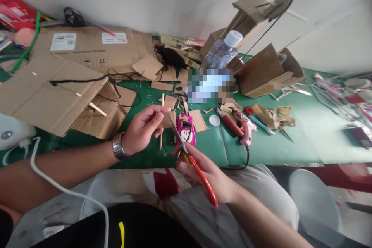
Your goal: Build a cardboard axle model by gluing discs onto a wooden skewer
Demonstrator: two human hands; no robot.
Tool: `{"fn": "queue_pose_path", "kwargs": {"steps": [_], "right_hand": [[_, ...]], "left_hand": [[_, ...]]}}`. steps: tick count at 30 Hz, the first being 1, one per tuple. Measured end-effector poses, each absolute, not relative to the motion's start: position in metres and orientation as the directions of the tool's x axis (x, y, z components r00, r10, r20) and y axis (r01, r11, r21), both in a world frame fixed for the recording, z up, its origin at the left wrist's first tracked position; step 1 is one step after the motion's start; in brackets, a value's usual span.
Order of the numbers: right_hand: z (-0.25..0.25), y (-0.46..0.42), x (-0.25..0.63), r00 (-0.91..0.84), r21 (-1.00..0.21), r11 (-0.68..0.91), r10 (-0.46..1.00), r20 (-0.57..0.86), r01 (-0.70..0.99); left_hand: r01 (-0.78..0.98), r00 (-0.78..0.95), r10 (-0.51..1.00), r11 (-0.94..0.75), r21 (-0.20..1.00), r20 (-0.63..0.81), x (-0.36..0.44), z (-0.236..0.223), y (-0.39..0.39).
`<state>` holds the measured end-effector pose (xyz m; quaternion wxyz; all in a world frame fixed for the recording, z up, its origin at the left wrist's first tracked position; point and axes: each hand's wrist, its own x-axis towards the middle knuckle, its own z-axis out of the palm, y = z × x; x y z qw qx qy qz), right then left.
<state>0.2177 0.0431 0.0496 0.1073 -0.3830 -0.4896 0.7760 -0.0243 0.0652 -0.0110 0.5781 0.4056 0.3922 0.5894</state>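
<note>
My right hand grips scissors with red-orange and yellow handles. Their narrow metal blades point up and left, the tips close to the fingertips of my left hand. Thumb and index finger of that left hand are pinched together; what lies between them is too small to tell. Right beside the fingertips is a small cardboard piece, partly behind the blades; whether it is held is unclear. A thin wooden stick passes behind the left fingers. Just past the blades, a pink and white power strip rests on the green tabletop.
Cardboard boxes fill the left, one with black cord and sticks. A water bottle stands behind a pixelated patch. Rightward are red-handled pliers, a pink glue gun, a blue pen and a cardboard model.
</note>
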Motion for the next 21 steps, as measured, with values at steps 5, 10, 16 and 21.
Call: {"fn": "queue_pose_path", "kwargs": {"steps": [5,10,16,21], "right_hand": [[0.0521,0.0436,0.219,-0.699,-0.857,-0.467,0.538,-0.471,0.219],[0.0539,0.0453,0.2197,-0.71,-0.866,-0.458,0.54,-0.451,0.201],[0.0518,0.041,0.2183,-0.676,-0.836,-0.499,0.537,-0.505,0.228],[0.0514,0.038,0.2131,-0.654,-0.735,-0.665,0.497,-0.57,0.134]], "left_hand": [[-0.333,-0.022,0.999,-0.043,0.942,0.038,-0.024,-0.0107,0.065],[-0.343,-0.042,0.998,-0.067,0.937,0.056,-0.0229,-0.0104,0.0662],[-0.325,-0.039,0.997,-0.082,0.942,0.074,-0.022,-0.0094,0.065],[-0.31,-0.02,0.993,-0.114,0.944,0.113,-0.0222,-0.0082,0.0645]]}}
